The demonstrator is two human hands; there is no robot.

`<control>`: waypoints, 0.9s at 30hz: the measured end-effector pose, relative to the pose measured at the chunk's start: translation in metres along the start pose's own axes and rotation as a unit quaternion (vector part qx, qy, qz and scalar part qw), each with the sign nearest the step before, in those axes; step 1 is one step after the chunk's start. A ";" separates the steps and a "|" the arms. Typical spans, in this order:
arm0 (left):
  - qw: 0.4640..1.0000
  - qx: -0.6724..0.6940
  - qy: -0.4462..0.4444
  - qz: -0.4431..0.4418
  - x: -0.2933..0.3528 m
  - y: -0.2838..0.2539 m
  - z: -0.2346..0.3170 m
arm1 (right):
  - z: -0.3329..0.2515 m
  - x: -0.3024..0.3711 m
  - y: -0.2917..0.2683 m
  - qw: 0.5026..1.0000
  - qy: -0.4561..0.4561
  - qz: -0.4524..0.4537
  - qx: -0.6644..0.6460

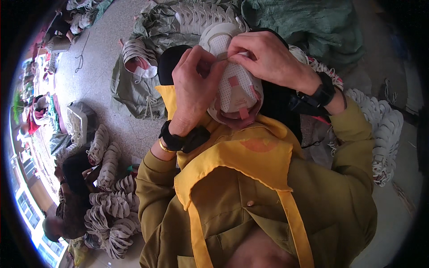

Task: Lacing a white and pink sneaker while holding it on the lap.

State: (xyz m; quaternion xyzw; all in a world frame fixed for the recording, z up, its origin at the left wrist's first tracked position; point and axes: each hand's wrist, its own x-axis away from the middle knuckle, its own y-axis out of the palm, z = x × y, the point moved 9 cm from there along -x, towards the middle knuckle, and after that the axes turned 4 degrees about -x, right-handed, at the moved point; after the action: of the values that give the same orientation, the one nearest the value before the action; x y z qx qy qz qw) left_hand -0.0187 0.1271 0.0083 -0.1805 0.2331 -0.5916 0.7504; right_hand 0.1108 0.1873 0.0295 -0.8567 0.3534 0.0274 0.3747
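Observation:
A white sneaker upper (pixel 220 41) with perforated panels and a pink lining lies across my lap, its toe pointing away from me. Its tongue (pixel 237 96), with pink patches, faces up near my body. On the shoe's left side my left hand (pixel 194 80) is closed, thumb and forefinger pinched at the lacing area; what sits between those fingertips is hidden. From the right, my right hand (pixel 266 56) pinches a short white bit of shoelace (pixel 244 53) over the middle of the shoe. Both hands touch the upper.
Another white upper with pink lining (pixel 142 60) rests on a grey-green cloth (pixel 129 94) to the left. Nested rows of uppers lie at the far side (pixel 205 15), right (pixel 384 134) and lower left (pixel 111 219). A person (pixel 67 214) sits at the left beside a bin (pixel 82 123).

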 end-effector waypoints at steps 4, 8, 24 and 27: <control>0.998 -0.033 0.056 0.004 0.005 -0.006 0.011 | -0.012 0.006 -0.005 0.999 -0.017 0.017 0.026; 1.000 -0.012 0.006 -0.001 0.009 -0.006 0.000 | -0.009 0.006 -0.001 0.998 0.008 0.008 0.067; 0.999 0.031 0.003 -0.023 0.010 -0.002 -0.005 | -0.025 0.002 0.022 0.981 -0.048 -0.029 0.184; 0.999 0.038 0.006 -0.034 0.007 -0.001 -0.002 | -0.020 0.006 0.017 0.992 -0.061 0.012 0.114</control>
State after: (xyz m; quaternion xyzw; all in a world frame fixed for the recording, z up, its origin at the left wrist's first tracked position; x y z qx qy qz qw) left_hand -0.0193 0.1198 0.0062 -0.1557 0.2088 -0.6264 0.7347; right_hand 0.1003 0.1630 0.0317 -0.8009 0.3413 0.0440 0.4900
